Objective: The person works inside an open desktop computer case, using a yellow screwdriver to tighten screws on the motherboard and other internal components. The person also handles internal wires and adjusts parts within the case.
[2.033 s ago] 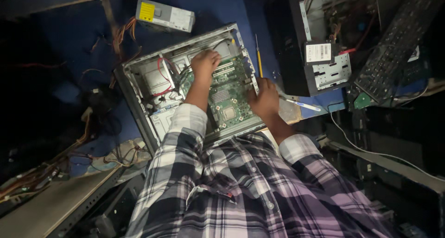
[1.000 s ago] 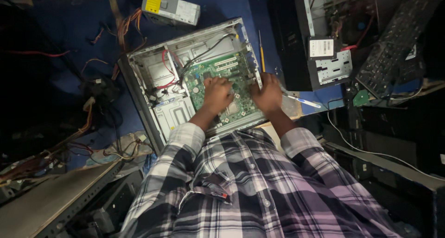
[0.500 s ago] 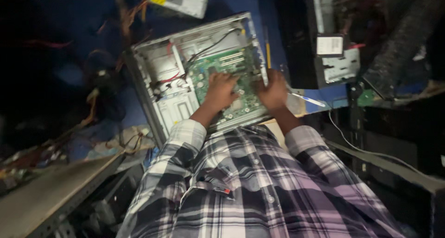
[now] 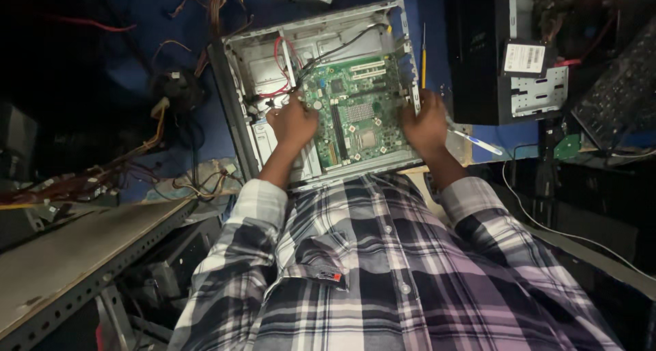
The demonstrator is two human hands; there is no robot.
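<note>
1. The left hand (image 4: 294, 122) grips the left edge of the green rectangular circuit board (image 4: 357, 112).
2. The right hand (image 4: 425, 127) clasps its right edge.
3. The board lies inside the open grey metal computer case (image 4: 239, 112) on the blue counter (image 4: 205, 91).
4. A yellow-handled screwdriver (image 4: 424, 57) lies just beside the case.

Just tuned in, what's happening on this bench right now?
A person in a plaid shirt leans over an open computer case lying on its side. The left hand grips the left edge of the green motherboard and the right hand grips its right edge, with the board inside the case. A yellow screwdriver lies beside the case.
</note>
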